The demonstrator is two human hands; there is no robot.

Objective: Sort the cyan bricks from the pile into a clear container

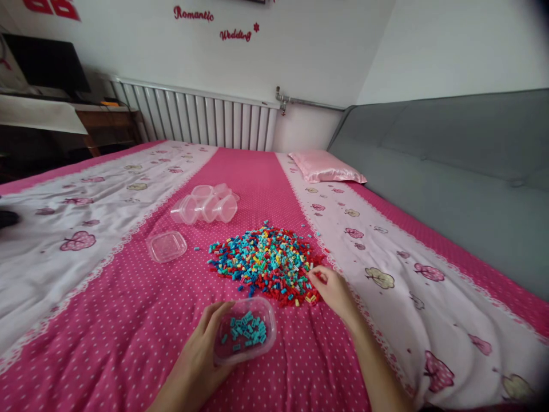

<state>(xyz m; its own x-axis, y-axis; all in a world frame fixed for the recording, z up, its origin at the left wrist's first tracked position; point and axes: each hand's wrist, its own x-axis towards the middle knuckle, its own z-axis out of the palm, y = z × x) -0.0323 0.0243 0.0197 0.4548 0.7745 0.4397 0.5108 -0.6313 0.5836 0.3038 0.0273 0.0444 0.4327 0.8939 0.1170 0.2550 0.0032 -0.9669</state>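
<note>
A heap of small plastic building bricks (pixel 266 257) in red, blue, turquoise and yellow lies on the pink bedspread (pixel 300 355). My right hand (pixel 326 287) is at the right edge of the heap, its thumb and fingertips pinched together; whatever is between them is too small to make out. My left hand (pixel 210 337) grips the left side of a clear plastic container (pixel 271 337), thumb below and fingers over the rim. Inside that container are several turquoise bricks (pixel 246 329). It sits in front of the heap, tilted a little.
Several clear containers (pixel 206 205) lie nested on their side behind the heap. A clear lid (pixel 167 246) rests at left. A pink pillow (pixel 326 167) lies at the far right, by the grey headboard (pixel 446 160). Beyond the bed stand a radiator (pixel 193 114) and a monitor (pixel 47 64).
</note>
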